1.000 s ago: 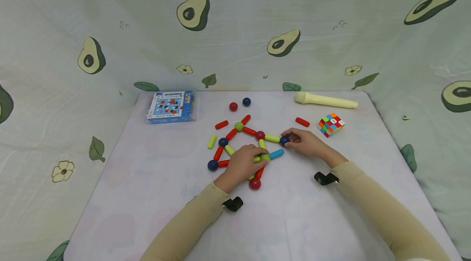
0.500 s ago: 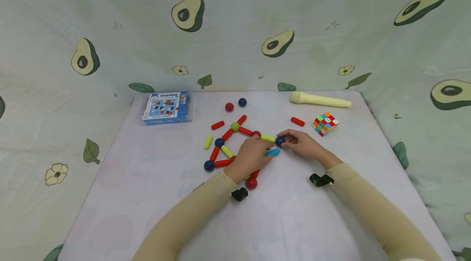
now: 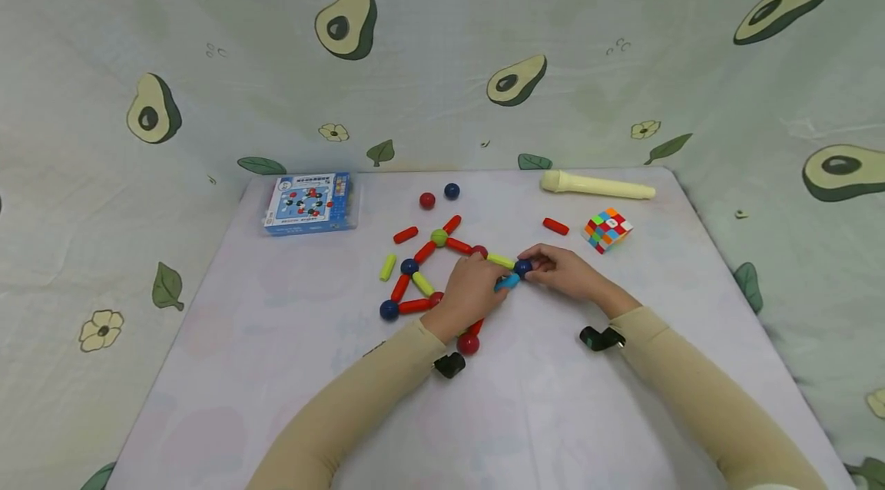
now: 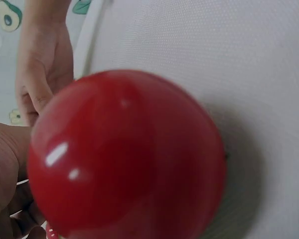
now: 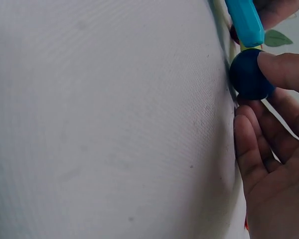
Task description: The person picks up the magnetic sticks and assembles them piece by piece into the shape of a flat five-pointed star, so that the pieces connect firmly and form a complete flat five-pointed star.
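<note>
From the head view, the blue rod (image 3: 507,282) lies near the middle of the tabletop (image 3: 553,413), its long axis slanting from near-left up to the far-right, where it meets the dark blue ball (image 3: 522,267). The left hand (image 3: 469,293) curls over the rod's lower end, hiding it; the right hand (image 3: 567,269) pinches the ball. Bare room spreads toward the near edge.

The left wrist view is filled by a blurred red ball (image 4: 124,154); the rod is unseen.

In the right wrist view the blue rod (image 5: 245,22) is cut off at the top edge, its tip touching the dark blue ball (image 5: 249,74) under a fingertip (image 5: 284,69).
</note>
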Demonstrator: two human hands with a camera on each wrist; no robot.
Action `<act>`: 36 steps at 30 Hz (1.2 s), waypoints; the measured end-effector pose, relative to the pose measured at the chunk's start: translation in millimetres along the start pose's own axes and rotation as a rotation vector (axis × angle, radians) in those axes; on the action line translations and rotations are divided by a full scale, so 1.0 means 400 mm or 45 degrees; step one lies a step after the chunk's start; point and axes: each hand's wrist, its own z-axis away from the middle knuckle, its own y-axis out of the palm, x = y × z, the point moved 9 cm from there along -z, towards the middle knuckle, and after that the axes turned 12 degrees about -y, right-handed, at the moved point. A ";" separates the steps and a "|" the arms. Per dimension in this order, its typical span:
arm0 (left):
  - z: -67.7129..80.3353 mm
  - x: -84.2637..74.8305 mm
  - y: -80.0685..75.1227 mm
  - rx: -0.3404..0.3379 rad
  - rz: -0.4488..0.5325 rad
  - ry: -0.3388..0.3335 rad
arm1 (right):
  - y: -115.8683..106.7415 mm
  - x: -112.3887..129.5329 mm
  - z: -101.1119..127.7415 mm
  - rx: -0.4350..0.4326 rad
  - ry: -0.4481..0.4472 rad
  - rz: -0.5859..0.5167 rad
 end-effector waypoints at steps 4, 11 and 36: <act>0.001 0.005 0.002 0.007 -0.009 -0.023 | 0.005 0.005 0.001 0.015 0.006 -0.002; 0.006 0.006 0.003 0.022 0.030 0.004 | 0.006 0.006 0.002 0.015 0.013 -0.005; 0.042 0.044 0.019 0.161 0.107 0.059 | 0.012 0.019 0.012 -0.058 -0.011 0.101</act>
